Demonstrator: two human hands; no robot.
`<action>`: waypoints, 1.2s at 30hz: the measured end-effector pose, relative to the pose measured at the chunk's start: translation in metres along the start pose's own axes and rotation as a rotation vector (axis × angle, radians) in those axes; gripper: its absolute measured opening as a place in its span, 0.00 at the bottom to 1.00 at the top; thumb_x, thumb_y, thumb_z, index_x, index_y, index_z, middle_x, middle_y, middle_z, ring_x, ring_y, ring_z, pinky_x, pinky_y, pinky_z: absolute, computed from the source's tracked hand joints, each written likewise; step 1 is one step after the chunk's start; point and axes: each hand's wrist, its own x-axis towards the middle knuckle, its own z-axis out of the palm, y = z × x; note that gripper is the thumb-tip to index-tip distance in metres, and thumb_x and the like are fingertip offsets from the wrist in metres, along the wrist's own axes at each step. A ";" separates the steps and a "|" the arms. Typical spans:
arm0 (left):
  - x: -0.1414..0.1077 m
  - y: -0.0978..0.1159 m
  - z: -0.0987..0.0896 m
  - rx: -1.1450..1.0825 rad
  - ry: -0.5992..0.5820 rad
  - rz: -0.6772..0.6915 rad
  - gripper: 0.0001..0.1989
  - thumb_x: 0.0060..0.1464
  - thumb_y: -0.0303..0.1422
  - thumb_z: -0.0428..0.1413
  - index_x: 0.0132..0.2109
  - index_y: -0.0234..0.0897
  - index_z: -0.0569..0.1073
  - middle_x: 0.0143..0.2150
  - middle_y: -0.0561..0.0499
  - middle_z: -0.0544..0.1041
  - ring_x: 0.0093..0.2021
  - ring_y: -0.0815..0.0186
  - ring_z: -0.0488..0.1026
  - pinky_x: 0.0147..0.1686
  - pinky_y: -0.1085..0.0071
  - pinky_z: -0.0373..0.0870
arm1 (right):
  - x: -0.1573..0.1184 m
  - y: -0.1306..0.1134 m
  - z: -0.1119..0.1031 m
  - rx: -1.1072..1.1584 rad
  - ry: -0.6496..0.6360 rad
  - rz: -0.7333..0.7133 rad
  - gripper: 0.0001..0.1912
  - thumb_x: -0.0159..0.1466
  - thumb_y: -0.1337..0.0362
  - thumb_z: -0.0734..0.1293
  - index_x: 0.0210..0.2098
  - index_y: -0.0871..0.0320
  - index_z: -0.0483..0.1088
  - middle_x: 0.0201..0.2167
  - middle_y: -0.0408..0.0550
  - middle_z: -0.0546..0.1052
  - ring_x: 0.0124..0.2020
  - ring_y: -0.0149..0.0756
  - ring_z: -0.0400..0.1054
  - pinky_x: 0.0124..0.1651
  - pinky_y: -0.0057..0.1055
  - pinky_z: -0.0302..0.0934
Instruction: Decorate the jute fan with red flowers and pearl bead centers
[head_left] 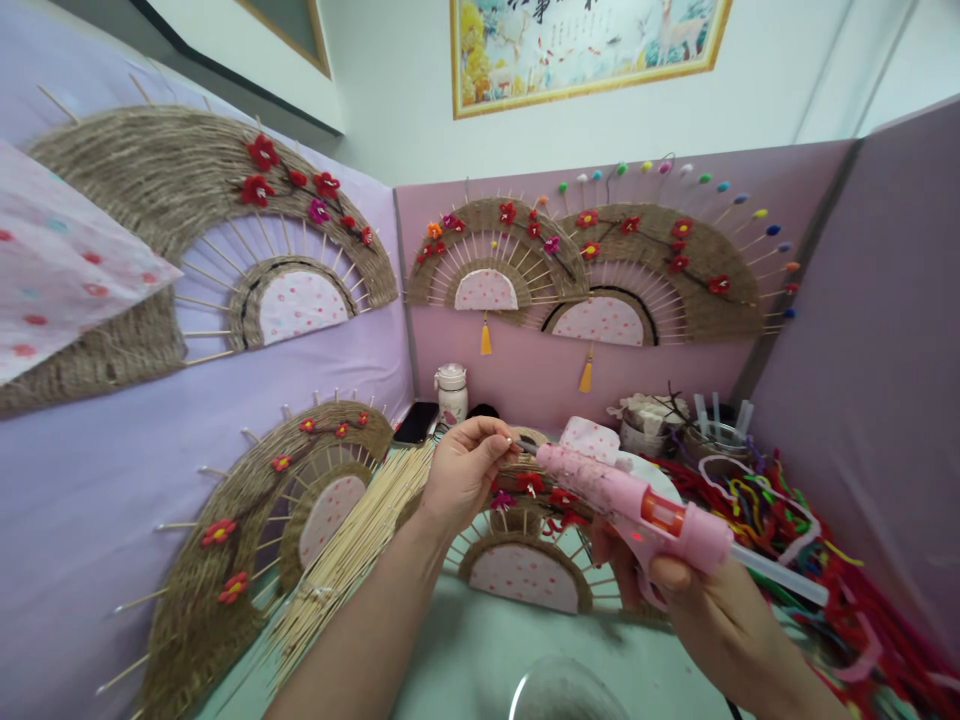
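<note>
- Head view: two bare hands meet at the middle of the scene, above a pale green table (465, 650).
- The left hand (465, 470) is closed in a pinch, thumb against fingertips, on a tiny pale piece (511, 441); its exact shape is too small to tell.
- The right hand (705, 610) is wrapped around the handle of a pink glue gun (600, 490), which points left and slightly away. Whether a finger presses the trigger is unclear.
- The gun's dark tip is right by the left fingertips and the tiny piece; whether they touch cannot be told. A clear glue stick (780, 575) juts from its back end.
- Beneath the hands, a twine fan (525, 578) with red flowers and a spotted half-circle lies on the table.
- To the left is a bundle of thin wooden sticks (345, 550), with another flowered fan (247, 520) beside it.
- To the right is a heap of colorful fuzzy wires (825, 600), mostly red.
- On the far side are a black phone (416, 424) and a white bottle (451, 395).
- At the near edge is a clear round dish (566, 690), partly cut off.
</note>
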 end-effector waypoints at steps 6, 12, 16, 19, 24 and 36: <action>0.001 -0.002 -0.001 0.014 0.000 0.032 0.14 0.36 0.36 0.71 0.26 0.32 0.76 0.26 0.52 0.74 0.26 0.74 0.69 0.28 0.79 0.67 | 0.000 -0.003 -0.001 -0.050 0.001 0.005 0.31 0.67 0.39 0.49 0.32 0.57 0.67 0.19 0.43 0.68 0.19 0.31 0.56 0.20 0.27 0.48; 0.000 -0.001 0.001 0.002 -0.004 0.027 0.16 0.36 0.37 0.71 0.26 0.31 0.75 0.24 0.52 0.73 0.26 0.75 0.68 0.27 0.80 0.66 | 0.001 -0.002 0.002 -0.062 0.004 0.011 0.30 0.68 0.41 0.49 0.32 0.58 0.68 0.18 0.43 0.67 0.18 0.31 0.57 0.21 0.28 0.48; -0.001 -0.001 0.002 -0.004 0.001 0.027 0.16 0.35 0.37 0.71 0.25 0.31 0.75 0.24 0.52 0.73 0.26 0.74 0.68 0.27 0.80 0.66 | 0.000 0.001 0.003 -0.064 0.005 -0.017 0.32 0.68 0.40 0.48 0.31 0.58 0.68 0.20 0.44 0.68 0.19 0.32 0.58 0.22 0.29 0.49; -0.001 -0.001 0.002 -0.008 0.006 0.022 0.16 0.35 0.36 0.71 0.25 0.31 0.75 0.24 0.52 0.73 0.26 0.74 0.68 0.27 0.80 0.67 | -0.001 0.001 0.003 -0.072 0.018 -0.017 0.32 0.68 0.40 0.47 0.33 0.58 0.67 0.19 0.43 0.67 0.19 0.32 0.58 0.22 0.29 0.49; -0.001 0.000 0.003 -0.009 0.014 0.009 0.16 0.34 0.37 0.71 0.25 0.31 0.75 0.24 0.52 0.74 0.25 0.74 0.69 0.27 0.80 0.67 | 0.002 -0.006 0.003 -0.087 0.022 -0.039 0.33 0.67 0.38 0.47 0.33 0.58 0.67 0.18 0.42 0.66 0.18 0.31 0.57 0.21 0.28 0.49; -0.002 -0.001 0.003 -0.009 0.013 -0.001 0.16 0.34 0.37 0.71 0.25 0.31 0.75 0.25 0.52 0.74 0.27 0.73 0.70 0.29 0.78 0.68 | 0.002 -0.008 0.003 -0.064 0.015 0.058 0.33 0.65 0.35 0.48 0.31 0.57 0.65 0.21 0.45 0.68 0.19 0.33 0.59 0.21 0.28 0.52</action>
